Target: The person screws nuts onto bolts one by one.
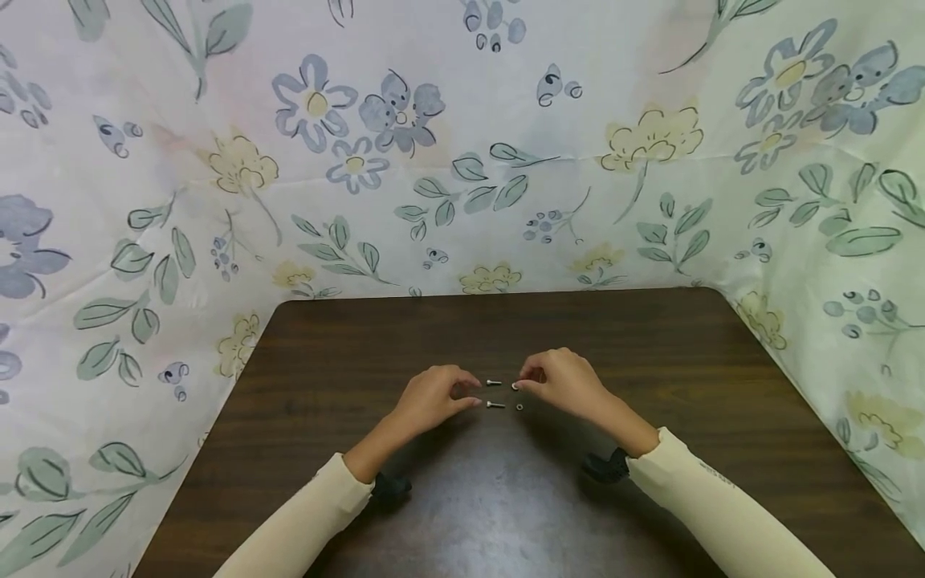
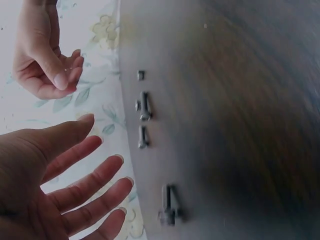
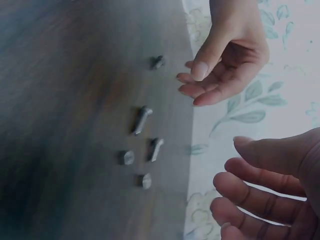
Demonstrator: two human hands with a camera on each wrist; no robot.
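My left hand (image 1: 435,396) hovers left of two small metal bolts, its fingers loosely curved and holding nothing. The far bolt (image 1: 495,383) and the near bolt (image 1: 495,405) lie roughly parallel on the table. My right hand (image 1: 567,384) is on their other side, thumb and fingers apart. By its thumb tip is one nut (image 1: 515,387); a second nut (image 1: 519,407) lies nearer to me. Both nuts appear on the tabletop in the right wrist view, clear of the fingers. Another bolt (image 2: 168,206), thicker near its head, stands apart in the left wrist view; the head view does not show it.
The dark wooden table (image 1: 347,337) has rounded far corners. Floral cloth (image 1: 462,144) hangs behind it and along both sides. Black wrist straps (image 1: 605,466) show under the cream sleeves (image 1: 711,498). Light glares off the near middle of the tabletop.
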